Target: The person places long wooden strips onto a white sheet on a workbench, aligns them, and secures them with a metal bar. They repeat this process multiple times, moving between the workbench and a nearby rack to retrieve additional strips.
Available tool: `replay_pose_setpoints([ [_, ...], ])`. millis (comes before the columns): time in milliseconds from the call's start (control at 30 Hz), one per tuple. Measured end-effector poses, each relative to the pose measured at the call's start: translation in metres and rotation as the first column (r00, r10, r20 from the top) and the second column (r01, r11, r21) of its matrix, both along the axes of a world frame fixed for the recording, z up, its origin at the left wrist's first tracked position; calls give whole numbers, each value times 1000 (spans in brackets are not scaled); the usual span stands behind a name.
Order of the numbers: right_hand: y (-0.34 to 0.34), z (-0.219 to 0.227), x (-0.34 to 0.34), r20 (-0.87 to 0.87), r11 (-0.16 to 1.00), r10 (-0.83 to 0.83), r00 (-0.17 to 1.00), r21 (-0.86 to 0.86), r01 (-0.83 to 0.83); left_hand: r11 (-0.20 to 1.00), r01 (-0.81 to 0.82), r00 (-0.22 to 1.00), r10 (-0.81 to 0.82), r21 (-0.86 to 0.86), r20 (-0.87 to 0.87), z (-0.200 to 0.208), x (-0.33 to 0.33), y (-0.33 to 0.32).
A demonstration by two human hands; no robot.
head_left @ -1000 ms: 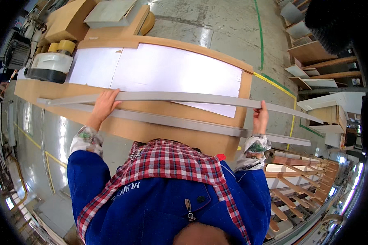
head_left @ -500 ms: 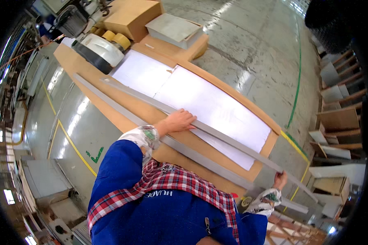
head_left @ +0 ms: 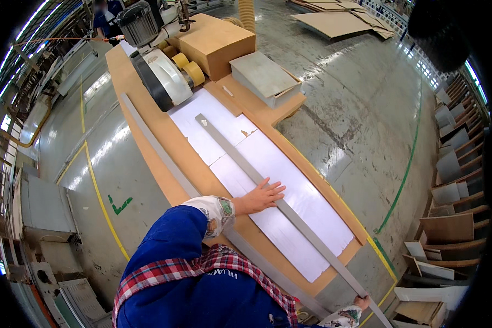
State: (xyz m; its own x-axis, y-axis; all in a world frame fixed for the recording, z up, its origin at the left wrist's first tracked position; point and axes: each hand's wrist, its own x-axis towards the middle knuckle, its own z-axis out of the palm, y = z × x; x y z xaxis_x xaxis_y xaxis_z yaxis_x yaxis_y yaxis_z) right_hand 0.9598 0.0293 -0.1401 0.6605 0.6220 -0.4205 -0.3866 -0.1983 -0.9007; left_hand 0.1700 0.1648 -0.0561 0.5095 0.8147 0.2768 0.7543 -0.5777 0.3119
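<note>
A long grey strip (head_left: pixel 318 246) lies slantwise over the white sheet surface (head_left: pixel 295 175) of the workbench. My left hand (head_left: pixel 261 198) rests on the strip's middle with its fingers spread, flat rather than wrapped round it. Near the lower right, past the bench end, my right hand (head_left: pixel 362 302) grips the strip; part of that hand is hidden by the sleeve. A second grey strip (head_left: pixel 157 142) lies along the bench's near left side, partly covered by my left arm.
At the bench's far end stands a white machine (head_left: pixel 168 76) with a motor (head_left: pixel 139 24) and yellow rollers (head_left: pixel 192 73). A brown box (head_left: pixel 218 44) and a grey tray (head_left: pixel 262 76) sit beside it. Racks of boards (head_left: pixel 448 229) line the right. A person (head_left: pixel 106 19) stands far left.
The held strip has moved right and toward me, its far end now over the white sheet. My left hand's fingers have spread flat on it. The view has shifted.
</note>
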Motion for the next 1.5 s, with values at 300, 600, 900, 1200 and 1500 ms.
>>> replay_pose_setpoints([
  [300,32,-2,1,720,838,502,480,-542,-65,998,-16,998,12,-58,-66,19,36,40],
  [600,72,4,-20,549,959,277,788,-211,-190,999,-37,999,37,-23,6,29,41,67],
  [900,109,13,-25,4,974,119,993,192,-117,990,-120,983,129,-70,128,31,6,114],
  [1200,83,-8,-41,284,878,377,881,193,-438,977,-169,968,190,-132,165,29,-34,126],
  [1500,92,-24,-57,-271,909,376,886,295,-295,963,-264,965,263,55,18,45,-74,132],
])
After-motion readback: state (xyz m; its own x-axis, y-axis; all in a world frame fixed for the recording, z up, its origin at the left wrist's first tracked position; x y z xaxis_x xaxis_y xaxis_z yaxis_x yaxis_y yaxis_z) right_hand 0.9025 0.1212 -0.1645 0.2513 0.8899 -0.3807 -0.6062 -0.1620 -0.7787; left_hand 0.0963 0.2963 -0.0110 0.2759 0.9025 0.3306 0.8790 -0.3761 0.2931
